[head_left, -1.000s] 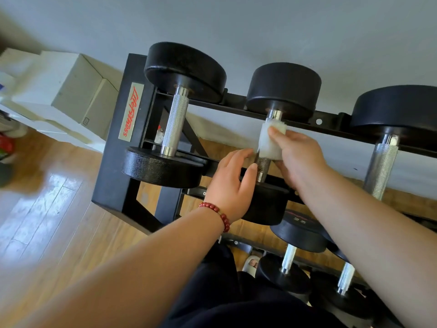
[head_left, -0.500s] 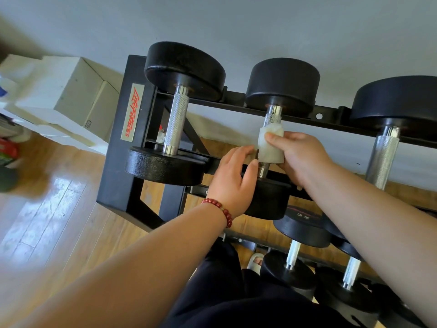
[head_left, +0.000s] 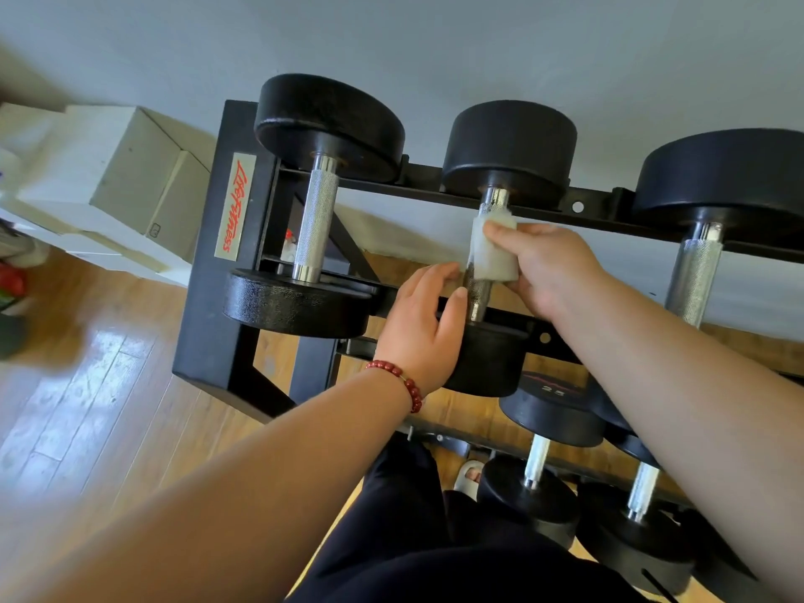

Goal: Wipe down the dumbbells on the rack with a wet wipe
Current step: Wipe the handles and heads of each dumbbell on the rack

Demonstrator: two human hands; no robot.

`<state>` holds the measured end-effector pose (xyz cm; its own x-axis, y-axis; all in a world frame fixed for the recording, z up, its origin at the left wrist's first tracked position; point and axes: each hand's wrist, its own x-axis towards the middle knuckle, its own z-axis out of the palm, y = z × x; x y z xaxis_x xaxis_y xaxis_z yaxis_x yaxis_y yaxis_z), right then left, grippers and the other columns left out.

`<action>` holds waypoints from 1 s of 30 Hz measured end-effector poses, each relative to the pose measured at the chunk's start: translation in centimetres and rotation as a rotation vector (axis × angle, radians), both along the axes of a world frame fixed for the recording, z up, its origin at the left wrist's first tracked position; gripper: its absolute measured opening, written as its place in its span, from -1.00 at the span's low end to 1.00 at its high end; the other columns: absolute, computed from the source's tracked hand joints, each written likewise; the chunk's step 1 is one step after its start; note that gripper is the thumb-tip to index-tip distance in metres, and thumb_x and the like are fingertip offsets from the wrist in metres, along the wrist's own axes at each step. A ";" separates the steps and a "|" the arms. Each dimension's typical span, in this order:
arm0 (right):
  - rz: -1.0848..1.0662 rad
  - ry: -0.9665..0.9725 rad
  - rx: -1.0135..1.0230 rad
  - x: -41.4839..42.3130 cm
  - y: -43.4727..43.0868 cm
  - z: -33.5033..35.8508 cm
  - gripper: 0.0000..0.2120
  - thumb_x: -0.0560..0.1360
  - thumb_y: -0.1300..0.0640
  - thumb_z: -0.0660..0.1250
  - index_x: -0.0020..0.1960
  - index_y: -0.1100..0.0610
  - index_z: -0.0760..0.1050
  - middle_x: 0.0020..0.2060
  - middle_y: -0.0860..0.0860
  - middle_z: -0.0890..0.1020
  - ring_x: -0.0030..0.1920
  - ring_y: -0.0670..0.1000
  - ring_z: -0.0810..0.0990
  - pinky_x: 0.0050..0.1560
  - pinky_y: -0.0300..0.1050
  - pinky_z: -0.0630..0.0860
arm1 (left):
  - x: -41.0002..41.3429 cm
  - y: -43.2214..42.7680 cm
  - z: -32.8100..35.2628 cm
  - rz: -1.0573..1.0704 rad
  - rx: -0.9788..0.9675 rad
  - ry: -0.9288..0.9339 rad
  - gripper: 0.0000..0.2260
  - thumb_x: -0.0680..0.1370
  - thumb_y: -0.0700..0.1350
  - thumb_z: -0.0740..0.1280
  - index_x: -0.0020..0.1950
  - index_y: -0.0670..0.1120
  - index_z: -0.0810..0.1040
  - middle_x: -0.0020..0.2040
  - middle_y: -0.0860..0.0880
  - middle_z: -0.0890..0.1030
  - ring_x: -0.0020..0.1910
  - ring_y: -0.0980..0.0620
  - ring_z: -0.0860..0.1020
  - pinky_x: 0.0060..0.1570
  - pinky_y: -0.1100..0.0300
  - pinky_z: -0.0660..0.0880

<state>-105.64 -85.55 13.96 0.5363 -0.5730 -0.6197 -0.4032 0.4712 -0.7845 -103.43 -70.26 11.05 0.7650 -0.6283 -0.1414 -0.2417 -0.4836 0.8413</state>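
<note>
- The grey wall (head_left: 435,37) stood close behind the rack (head_left: 204,298), and open wooden floor (head_left: 87,406) lay to its left, short of pale boxes (head_left: 130,167).
- The black rack's top tier held three dumbbells side by side with clear gaps between them: left dumbbell (head_left: 315,228), middle dumbbell (head_left: 509,150) and right dumbbell (head_left: 694,276).
- The middle dumbbell had black round heads and a knurled silver handle. Its long axis ran across the rails, from the wall toward the person.
- The left hand (head_left: 422,328) rested on its near head, fingers loosely extended and gripping nothing.
- The right hand (head_left: 552,267) was curled around the handle, clamping the wet wipe (head_left: 494,254).
- The white wipe was wrapped around the handle's far half.
</note>
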 end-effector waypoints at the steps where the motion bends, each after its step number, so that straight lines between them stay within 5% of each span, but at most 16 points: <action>1: -0.017 -0.009 -0.011 0.2 -0.1 0.0 -0.65 0.44 0.13 0.48 0.18 0.19 0.52 0.05 0.11 0.64 0.05 0.11 0.64 0.12 0.10 0.59 | 0.0 0.0 0.0 0.002 -0.003 0.000 -0.58 0.60 0.05 0.08 0.42 -0.03 0.38 0.33 0.07 0.44 0.33 0.14 0.39 0.33 0.08 0.40; 8: 0.050 0.059 -0.042 -1.4 0.8 -1.1 -0.68 0.44 0.13 0.49 0.15 0.17 0.54 0.03 0.14 0.66 0.02 0.13 0.66 0.10 0.12 0.60 | 0.2 -0.1 -0.4 0.011 -0.020 0.014 -0.56 0.58 0.08 0.07 0.41 -0.01 0.40 0.32 0.08 0.45 0.32 0.15 0.40 0.33 0.04 0.42; 14: 0.109 0.040 -0.173 -0.3 0.5 -0.3 -0.65 0.52 0.06 0.41 0.26 0.13 0.53 -0.01 -0.03 0.61 0.09 0.04 0.59 0.17 0.02 0.55 | 0.1 0.0 -0.4 0.011 -0.004 0.013 -0.57 0.58 0.08 0.07 0.43 0.00 0.38 0.35 0.07 0.44 0.35 0.13 0.38 0.34 0.03 0.40; 20: 0.084 0.048 -0.335 -0.8 0.9 -1.4 -0.64 0.55 0.02 0.37 0.31 0.09 0.52 -0.05 -0.13 0.55 -0.10 -0.15 0.48 -0.29 -0.36 0.29 | 0.2 0.0 -0.5 0.009 0.003 0.010 -0.56 0.58 0.09 0.06 0.43 0.00 0.38 0.34 0.06 0.44 0.33 0.13 0.40 0.31 0.03 0.43; 23: 0.098 0.071 -0.324 0.0 1.7 -0.9 -0.70 0.57 0.02 0.34 0.24 0.13 0.56 -0.06 -0.08 0.58 -0.13 -0.13 0.51 -0.18 -0.28 0.45 | 0.2 0.0 -0.3 0.005 -0.001 0.010 -0.58 0.59 0.08 0.07 0.42 0.00 0.38 0.32 0.06 0.45 0.31 0.11 0.41 0.29 0.02 0.44; 25: 0.067 0.066 -0.263 0.1 1.7 -0.7 -0.73 0.54 0.03 0.38 0.18 0.13 0.58 0.01 0.00 0.64 -0.01 -0.02 0.61 0.05 -0.06 0.58 | 0.2 0.0 -0.2 0.005 -0.004 0.013 -0.58 0.58 0.08 0.07 0.41 0.01 0.39 0.32 0.06 0.45 0.30 0.11 0.42 0.29 0.02 0.44; 30: 0.043 0.029 -0.184 -0.9 1.9 -1.3 -0.73 0.55 0.07 0.36 0.22 0.13 0.56 0.06 0.05 0.64 0.08 0.08 0.62 0.16 0.07 0.57 | 0.2 0.1 -0.3 0.007 -0.008 0.014 -0.61 0.61 0.05 0.09 0.41 0.01 0.39 0.32 0.07 0.45 0.31 0.12 0.41 0.31 0.02 0.42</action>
<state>-106.56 -83.62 12.62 0.5460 -0.6553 -0.5220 -0.4433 0.3027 -0.8437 -103.25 -70.19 10.79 0.7671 -0.6245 -0.1471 -0.2265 -0.4781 0.8486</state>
